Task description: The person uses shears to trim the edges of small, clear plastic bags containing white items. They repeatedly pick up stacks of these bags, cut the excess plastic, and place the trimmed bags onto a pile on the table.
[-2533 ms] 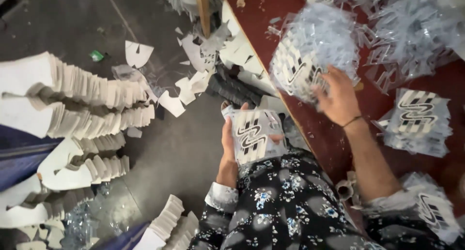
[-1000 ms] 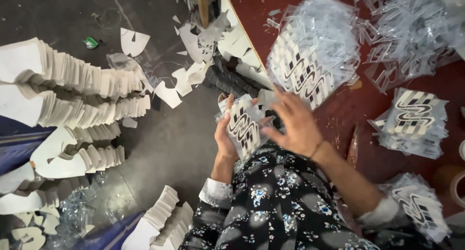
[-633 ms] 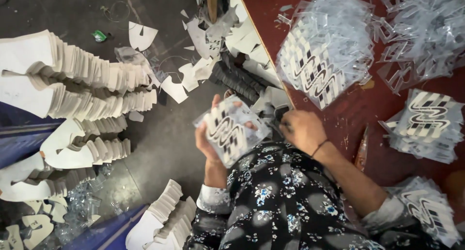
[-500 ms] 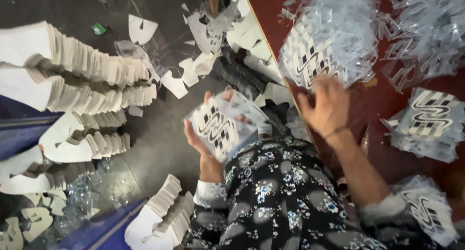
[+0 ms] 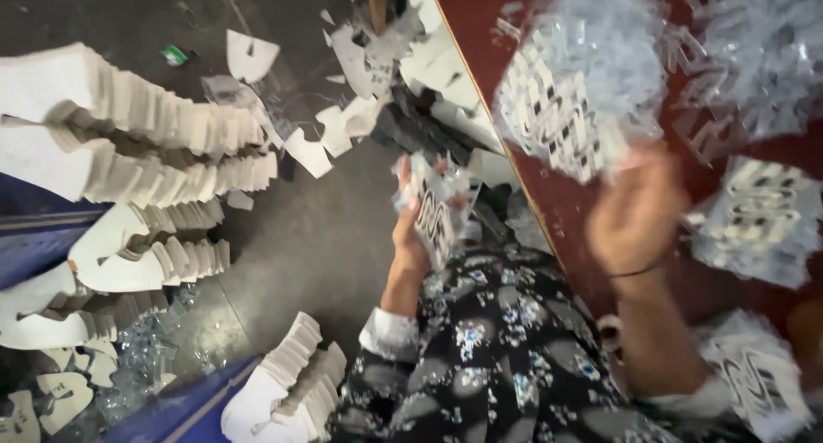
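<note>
Nearest you, your floral sleeves fill the bottom of the view. Your left hand (image 5: 413,229) is raised over the floor just off the tabletop's edge, its grip closed around a small bundle of white pieces with black markings (image 5: 435,210), wrapped in clear plastic and held upright. Your right hand (image 5: 633,211) hovers over the dark red tabletop (image 5: 480,31), blurred, so you cannot tell whether its grip is wide or narrow; its fingertips reach the lower edge of a large plastic-wrapped bundle (image 5: 576,91) of the same marked pieces.

The tabletop's edge runs diagonally from the top centre down past your left hand, and the two hands sit on either side of it. To your right, another wrapped bundle (image 5: 759,220) lies near your right wrist, and one more (image 5: 754,383) lies by your elbow, so the tabletop gives little bare room there.

On the floor to your left, a patch of bare grey floor (image 5: 317,254) opens between your left arm and long fanned rows of white cut-out pieces (image 5: 154,134). A shorter stack (image 5: 291,383) sits near your left elbow. Farther off, loose white scraps (image 5: 343,126) are scattered along the tabletop's foot.
</note>
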